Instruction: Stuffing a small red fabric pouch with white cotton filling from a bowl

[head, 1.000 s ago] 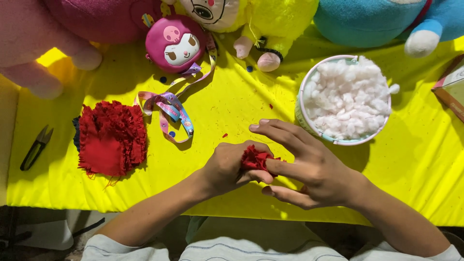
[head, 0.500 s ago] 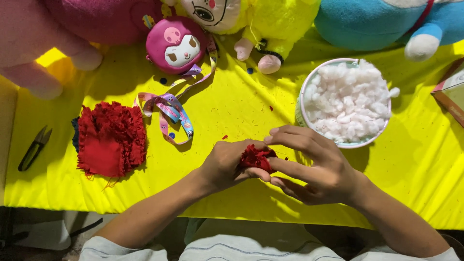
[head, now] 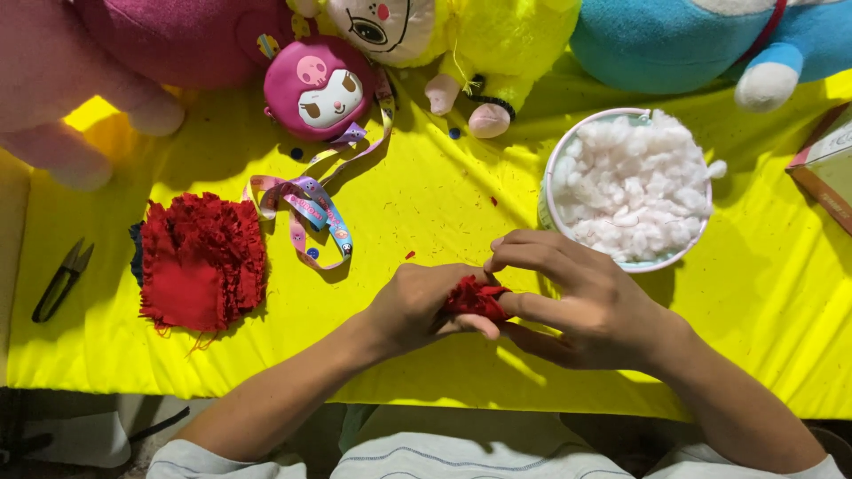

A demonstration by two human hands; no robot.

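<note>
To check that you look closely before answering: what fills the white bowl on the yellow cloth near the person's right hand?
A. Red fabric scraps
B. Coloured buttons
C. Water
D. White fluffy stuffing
D: the white bowl is heaped with white fluffy stuffing, while the red fabric lies in a stack at the left and as a small piece between both hands.

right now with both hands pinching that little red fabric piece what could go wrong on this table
The small red fabric piece is gripped only by fingertips of the left hand and right hand; it could slip or fray, and loose red threads already dot the yellow cloth. The bowl of white stuffing sits just beyond the right hand and is heaped over its rim, so a bump might spill tufts.
</note>
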